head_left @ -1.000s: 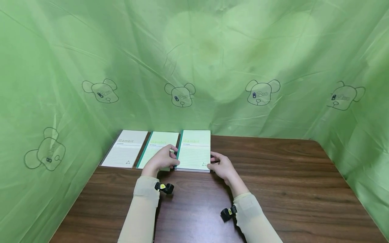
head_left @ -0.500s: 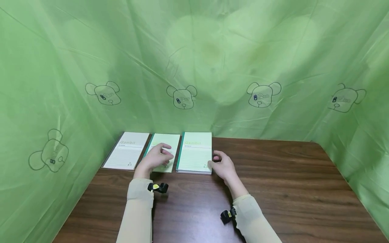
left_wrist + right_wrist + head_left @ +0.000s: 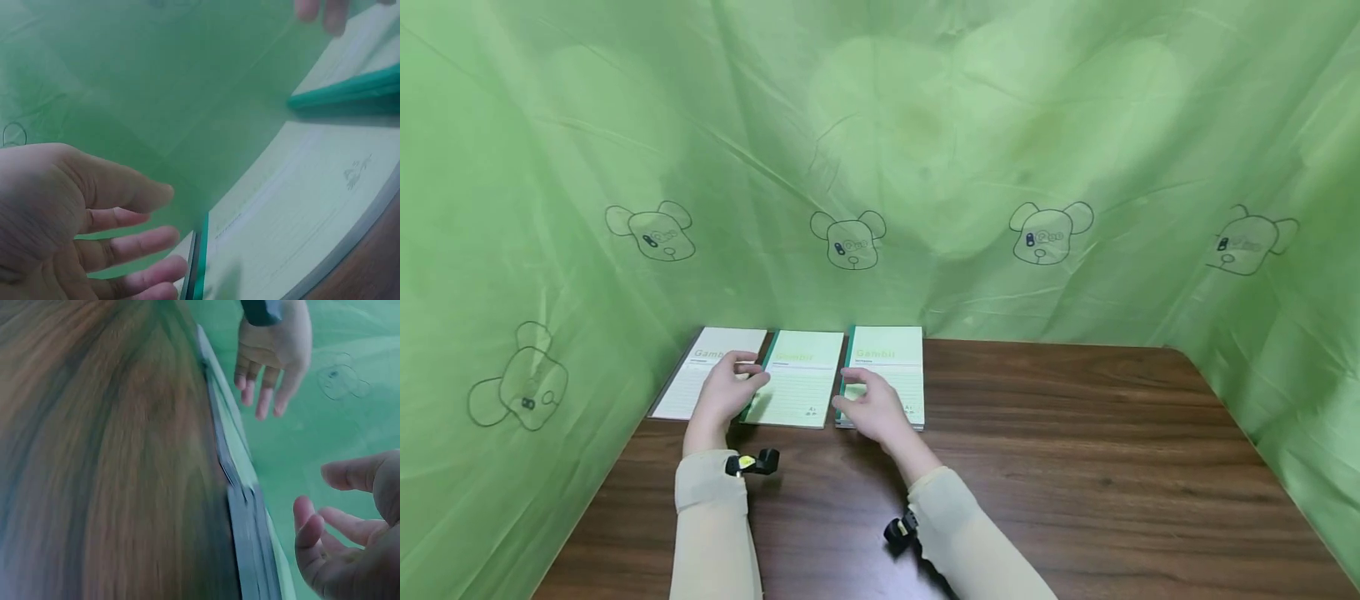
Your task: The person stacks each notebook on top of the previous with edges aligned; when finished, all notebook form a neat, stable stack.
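Note:
Three stacks of "Gambit" notebooks lie side by side along the table's back edge. The left notebook (image 3: 685, 392) has a dark spine and a whiter cover. The middle notebook (image 3: 797, 383) and the right notebook (image 3: 891, 346) have green spines and pale green covers. Over the gap between the left and middle notebooks hovers my left hand (image 3: 724, 392), fingers relaxed, holding nothing. My right hand (image 3: 874, 407) is above the lower part of the right notebook, thumb and fingers apart, nothing between them. In the right wrist view the right stack's page edges (image 3: 253, 537) look thicker than its neighbour.
The brown wooden table (image 3: 1075, 467) extends to the right and toward me. A green curtain (image 3: 970, 125) with mouse-head drawings encloses the back and sides. Small black cameras are strapped at both wrists.
My left hand has let go of the right notebook stack and moved left across the middle notebook. My right hand has left that stack's right edge and shifted left over it.

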### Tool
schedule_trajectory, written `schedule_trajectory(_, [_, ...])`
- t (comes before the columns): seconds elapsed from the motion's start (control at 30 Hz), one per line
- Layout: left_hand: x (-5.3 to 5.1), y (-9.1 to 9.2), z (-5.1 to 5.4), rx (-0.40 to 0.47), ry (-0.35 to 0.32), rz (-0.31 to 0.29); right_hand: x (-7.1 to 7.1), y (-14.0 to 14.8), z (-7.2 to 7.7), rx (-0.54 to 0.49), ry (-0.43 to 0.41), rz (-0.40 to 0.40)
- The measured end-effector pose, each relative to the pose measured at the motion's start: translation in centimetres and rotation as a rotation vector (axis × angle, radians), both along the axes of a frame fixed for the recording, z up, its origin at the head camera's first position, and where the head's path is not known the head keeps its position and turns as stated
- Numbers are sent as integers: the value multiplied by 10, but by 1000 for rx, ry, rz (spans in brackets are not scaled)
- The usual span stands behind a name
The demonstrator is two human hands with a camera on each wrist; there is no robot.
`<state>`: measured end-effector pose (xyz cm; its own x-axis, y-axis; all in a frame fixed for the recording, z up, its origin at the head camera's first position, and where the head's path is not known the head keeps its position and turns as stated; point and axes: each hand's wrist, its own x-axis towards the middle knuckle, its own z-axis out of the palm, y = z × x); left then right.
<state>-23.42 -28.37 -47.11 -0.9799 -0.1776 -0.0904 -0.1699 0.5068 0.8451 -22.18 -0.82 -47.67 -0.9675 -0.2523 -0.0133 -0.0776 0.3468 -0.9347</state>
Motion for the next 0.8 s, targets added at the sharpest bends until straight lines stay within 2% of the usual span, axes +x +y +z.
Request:
schedule_trajectory(0.17, [0, -5, -4, -28, -16, -7, -8, -20, -5, 58, 3, 17])
schedule_trajectory(0.4, [0, -9, -9, -41, -55, -17, -14, -30, -13, 130, -4, 10])
schedule_trajectory(0.63, [-1, -11, -11, -75, -66, -13, -15, -39, -6, 276, 15, 69])
schedule_trajectory(0.8, [2, -10, -8, -97, -106, -13, -27, -51, -25, 375, 18, 78])
